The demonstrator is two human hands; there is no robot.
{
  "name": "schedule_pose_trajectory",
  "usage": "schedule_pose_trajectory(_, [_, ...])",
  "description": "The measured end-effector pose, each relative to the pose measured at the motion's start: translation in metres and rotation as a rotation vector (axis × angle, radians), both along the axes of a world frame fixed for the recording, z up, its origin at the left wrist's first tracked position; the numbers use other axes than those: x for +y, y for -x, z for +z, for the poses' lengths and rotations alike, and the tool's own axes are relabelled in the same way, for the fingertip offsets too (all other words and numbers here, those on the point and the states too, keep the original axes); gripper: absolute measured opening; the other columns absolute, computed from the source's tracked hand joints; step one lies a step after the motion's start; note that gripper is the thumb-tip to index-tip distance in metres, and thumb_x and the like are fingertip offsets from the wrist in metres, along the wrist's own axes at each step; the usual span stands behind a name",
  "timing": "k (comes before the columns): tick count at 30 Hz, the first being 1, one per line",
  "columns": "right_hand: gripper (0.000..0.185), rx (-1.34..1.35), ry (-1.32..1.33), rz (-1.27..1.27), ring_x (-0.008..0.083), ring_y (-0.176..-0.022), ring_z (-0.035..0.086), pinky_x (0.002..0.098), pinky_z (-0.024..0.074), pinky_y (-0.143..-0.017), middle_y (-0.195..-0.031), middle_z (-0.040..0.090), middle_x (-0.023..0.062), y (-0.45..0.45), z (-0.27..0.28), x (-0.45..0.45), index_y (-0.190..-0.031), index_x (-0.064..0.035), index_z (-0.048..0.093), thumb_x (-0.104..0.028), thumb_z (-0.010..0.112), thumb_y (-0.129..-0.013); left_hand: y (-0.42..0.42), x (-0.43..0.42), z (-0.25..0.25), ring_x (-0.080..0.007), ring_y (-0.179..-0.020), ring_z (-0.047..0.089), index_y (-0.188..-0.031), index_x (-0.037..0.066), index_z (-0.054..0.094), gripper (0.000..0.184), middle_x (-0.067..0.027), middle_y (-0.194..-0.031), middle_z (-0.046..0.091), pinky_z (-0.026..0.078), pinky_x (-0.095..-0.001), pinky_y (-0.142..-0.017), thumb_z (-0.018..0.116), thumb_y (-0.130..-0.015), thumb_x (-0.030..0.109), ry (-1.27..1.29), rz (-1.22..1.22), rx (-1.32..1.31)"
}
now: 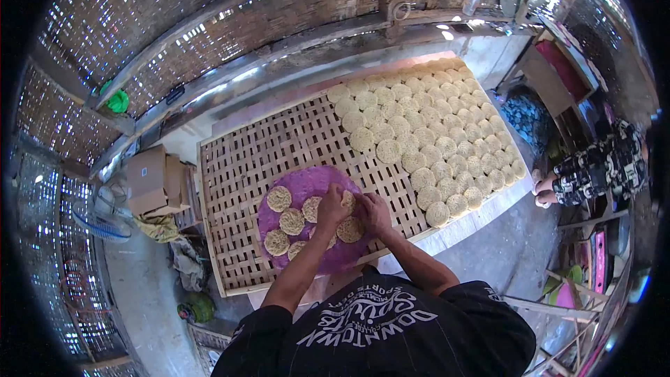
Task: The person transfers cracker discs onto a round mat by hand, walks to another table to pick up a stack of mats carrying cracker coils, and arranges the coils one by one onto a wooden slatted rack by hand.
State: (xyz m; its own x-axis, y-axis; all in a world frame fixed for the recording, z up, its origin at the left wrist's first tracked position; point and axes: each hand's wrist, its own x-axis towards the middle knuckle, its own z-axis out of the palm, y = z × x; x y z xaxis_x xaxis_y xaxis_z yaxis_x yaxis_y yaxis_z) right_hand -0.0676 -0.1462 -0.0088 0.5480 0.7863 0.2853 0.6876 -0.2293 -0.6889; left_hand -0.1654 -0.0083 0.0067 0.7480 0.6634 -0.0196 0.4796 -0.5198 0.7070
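Observation:
A round purple sheet (322,176) lies on a woven bamboo rack (244,160), with several pale, rough-textured round crackers (292,221) spread over it. Near its right edge, one round cracker (348,200) sits between my two hands. My left hand (331,208) is closed at that cracker's left side, fingers bent against it. From the right, my right hand (375,215) grips its other edge, with the fingertips partly hidden. Just below my hands is another cracker (350,230) on the sheet. My left forearm covers part of the crackers beneath it.
Overlapping rows of round crackers (433,126) cover the rack's right part. A cardboard box (150,181) and a blue fan (101,220) stand at the left. On the right are a person's patterned clothing (604,167) and bare feet, near a wooden frame (558,307).

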Motion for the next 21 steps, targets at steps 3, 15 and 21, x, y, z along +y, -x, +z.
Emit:
schedule_pose_trajectory(3, [0.032,0.132,-0.015,-0.066,0.0382,-0.090,0.061,0.0443,0.0494,-0.080,-0.101,0.066,0.0163,0.000,0.001,0.002,-0.114,-0.0053,0.064,-0.020,0.061,-0.086,-0.011,-0.011,0.009,-0.0430,-0.081,0.063,-0.110,0.004,0.049,0.036,-0.0227,-0.087,0.062,0.050,-0.0487,-0.068,0.065,-0.080,0.014,0.085,0.074,-0.102])
schedule_pose_trajectory(15, [0.044,1.523,-0.250,-0.289,0.0154,-0.084,0.064,0.0295,0.0518,-0.073,-0.091,0.066,0.0084,-0.049,0.005,0.010,-0.102,-0.0021,0.065,-0.043,0.051,-0.096,-0.047,-0.048,0.018,-0.0376,-0.094,0.062,-0.115,0.004,0.059,0.032,-0.0201,-0.104,0.063,0.051,-0.0426,-0.080,0.064,-0.086,0.017,-0.028,-0.061,-0.437])
schedule_pose_trajectory(21, [0.024,1.256,-0.147,-0.187,0.0163,-0.090,0.063,0.0303,0.0515,-0.078,-0.097,0.065,0.0077,-0.061,0.005,0.018,-0.109,0.0023,0.061,-0.013,0.058,-0.090,-0.063,-0.011,-0.013,-0.0266,-0.079,0.067,-0.103,0.001,0.067,0.027,-0.0133,-0.089,0.069,0.053,-0.0364,-0.074,0.069,-0.084,0.020,0.284,0.117,-0.253])
